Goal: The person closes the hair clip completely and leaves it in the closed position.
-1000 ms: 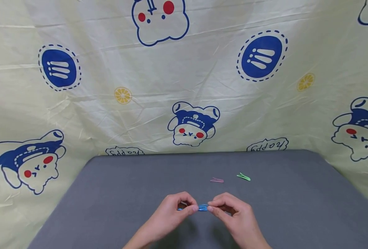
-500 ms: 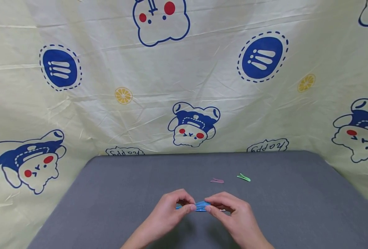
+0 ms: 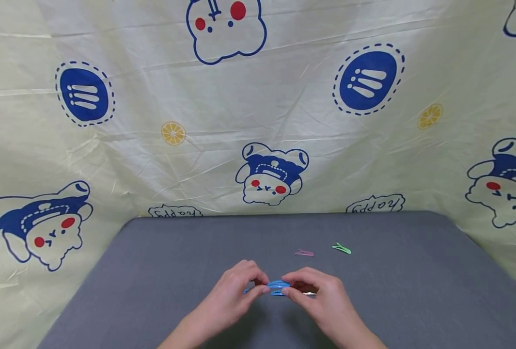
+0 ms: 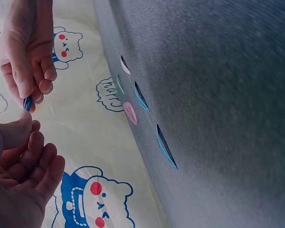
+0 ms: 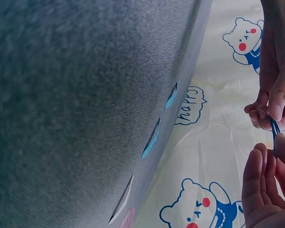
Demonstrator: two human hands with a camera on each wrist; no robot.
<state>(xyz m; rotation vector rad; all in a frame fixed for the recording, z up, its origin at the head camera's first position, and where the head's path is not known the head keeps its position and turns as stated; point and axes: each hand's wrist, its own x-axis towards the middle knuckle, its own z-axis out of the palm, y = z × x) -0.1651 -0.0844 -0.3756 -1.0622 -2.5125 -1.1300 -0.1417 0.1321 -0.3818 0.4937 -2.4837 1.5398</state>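
Observation:
A blue snap hair clip (image 3: 278,284) is held up between both hands above the grey table. My left hand (image 3: 236,293) pinches its left end between thumb and forefinger. My right hand (image 3: 323,295) pinches the other end, so fingertips cover both tips of the clip. In the left wrist view the held clip (image 4: 27,103) shows as a short dark-blue piece between the two sets of fingertips. On the table below lie a blue clip (image 4: 166,148), a second blue clip (image 4: 141,97) and a white clip (image 4: 125,65), partly hidden by the hands in the head view.
Farther back on the grey table (image 3: 175,261) lie a pink hair clip (image 3: 304,252) and a green hair clip (image 3: 341,248). A cream sheet (image 3: 205,106) printed with bears hangs behind the table and along its sides.
Both hands have shifted slightly up and to the left with the blue hair clip. A blue clip on the table now shows separately beneath it. The pink and green clips stay put.

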